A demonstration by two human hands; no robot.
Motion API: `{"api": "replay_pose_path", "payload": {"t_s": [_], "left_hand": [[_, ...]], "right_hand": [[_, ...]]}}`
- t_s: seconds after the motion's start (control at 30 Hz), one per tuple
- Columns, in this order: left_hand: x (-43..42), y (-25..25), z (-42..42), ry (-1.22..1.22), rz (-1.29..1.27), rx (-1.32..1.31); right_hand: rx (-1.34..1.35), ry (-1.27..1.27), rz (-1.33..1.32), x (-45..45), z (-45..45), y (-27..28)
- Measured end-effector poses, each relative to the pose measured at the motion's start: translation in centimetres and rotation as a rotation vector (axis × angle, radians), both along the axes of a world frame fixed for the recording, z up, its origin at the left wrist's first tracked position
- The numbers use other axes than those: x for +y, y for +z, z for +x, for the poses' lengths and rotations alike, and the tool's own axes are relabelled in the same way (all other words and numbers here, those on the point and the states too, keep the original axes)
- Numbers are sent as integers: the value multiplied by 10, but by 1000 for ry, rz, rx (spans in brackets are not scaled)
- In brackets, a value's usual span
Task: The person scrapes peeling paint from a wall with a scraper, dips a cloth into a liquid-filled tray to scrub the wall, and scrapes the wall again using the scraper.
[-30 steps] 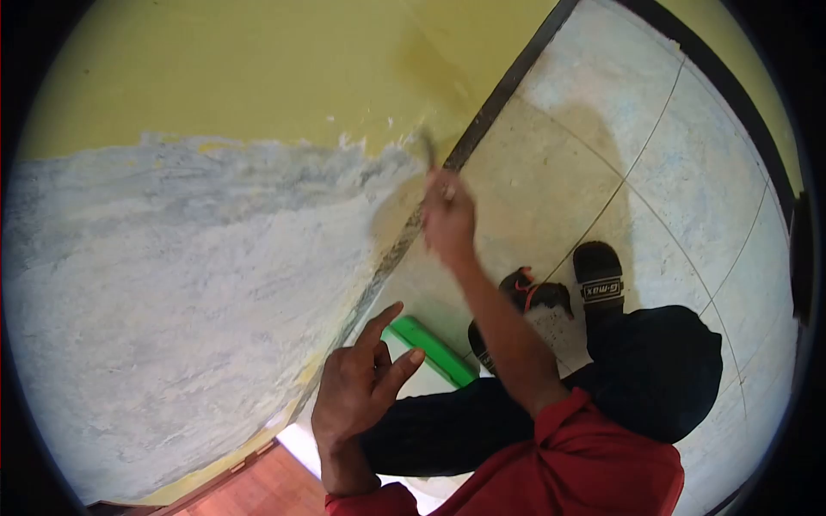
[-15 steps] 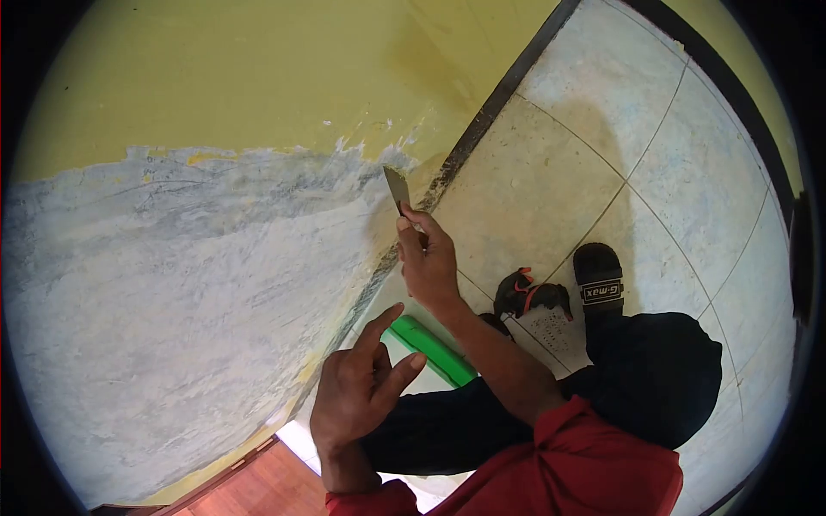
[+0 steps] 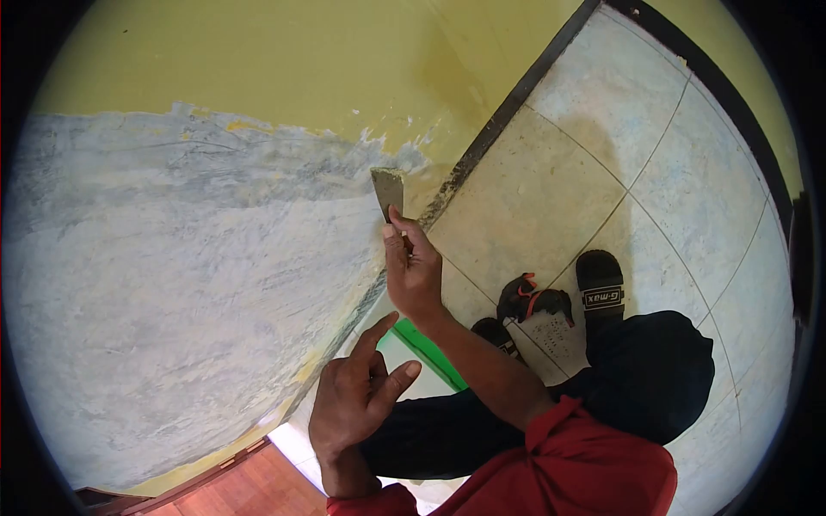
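Note:
My right hand (image 3: 415,271) is closed around a putty knife (image 3: 389,191), its broad metal blade pointing up the picture. The blade's edge lies over the patchy grey-white part of the wall (image 3: 215,284), just below the yellow paint (image 3: 258,60); whether it touches, I cannot tell. Lower down, my left hand (image 3: 351,400) hangs in front of the wall's foot and holds nothing. Its index finger and thumb are stretched apart, with the other fingers curled. Partly hidden behind my right forearm is a long green object (image 3: 430,354) on the floor.
A dark skirting strip (image 3: 499,133) divides the wall from the tiled floor (image 3: 680,215). Near my sandalled foot (image 3: 600,284) lies a black thing with orange trim (image 3: 538,301), whose kind I cannot make out. A reddish-brown floor (image 3: 258,486) shows at the bottom left.
My right hand and the putty knife have shifted slightly left, and the blade now shows its face more broadly. The left hand keeps its pose. The view has shifted a little.

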State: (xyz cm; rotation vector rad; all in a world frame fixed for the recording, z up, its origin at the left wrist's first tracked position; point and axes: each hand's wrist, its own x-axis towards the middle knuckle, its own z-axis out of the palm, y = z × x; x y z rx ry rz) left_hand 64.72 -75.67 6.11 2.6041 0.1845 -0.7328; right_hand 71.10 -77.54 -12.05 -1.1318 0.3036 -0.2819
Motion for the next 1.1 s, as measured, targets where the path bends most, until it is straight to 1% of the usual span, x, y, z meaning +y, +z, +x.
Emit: {"api": "replay_pose_path", "payload": {"t_s": [0.03,0.1,0.13,0.17,0.23,0.27,0.3,0.37,0.4,0.47,0.5,0.57,0.6,0.63,0.7,0.73,0.77,0.83,0.87,0.9,0.97,1.0,1.07,1.1], "left_hand": [[0,0,-1,-4,4,6],[-1,0,-3,-19,30,29],[-2,1,-4,-44,49,53],[-2,0,-6,-44,45,52],[-4,-2,-3,-79,-7,27],[-6,-3,-1,-81,-11,26],[-7,-4,3,-74,-8,29],[-6,-3,1,-53,5,52],[-6,-1,-1,-64,20,54],[-5,3,-7,-69,35,39],[-3,3,-10,-42,32,18],[0,7,-13,-10,36,-4],[0,8,-14,24,56,4],[0,8,-13,48,70,3],[-6,9,-9,14,36,-3],[-9,10,-6,-17,10,-3],[-10,8,-1,-27,13,-16],[-9,2,-3,-33,56,5],[-7,2,-8,-24,62,11],[-5,3,-12,-23,61,8],[-3,5,-17,-17,55,-3],[-2,6,-19,-4,50,-8],[-1,7,-16,6,41,-22],[0,7,-16,21,67,-5]], "right_hand": [[-3,1,0,-11,8,8],[200,81,19,-35,31,11],[196,128,121,-36,34,5],[195,129,116,-34,24,5],[76,117,-121,-30,8,8],[84,155,-18,-29,8,6],[84,155,-17,-28,13,2],[-58,26,-62,-23,15,-8],[-51,35,-58,-17,10,-7],[139,120,162,-2,7,3],[129,119,165,-9,13,7],[250,186,130,-35,26,18],[257,259,255,-42,26,23],[254,261,252,-40,23,23],[299,325,74,-33,11,22],[176,207,134,-17,3,19],[162,198,136,-10,10,9],[21,124,281,-5,12,13],[88,144,119,-8,5,13],[83,150,122,-3,3,12],[60,124,275,3,1,9],[58,122,274,0,3,14],[185,149,199,-11,17,18],[173,158,316,-30,27,27]]}}
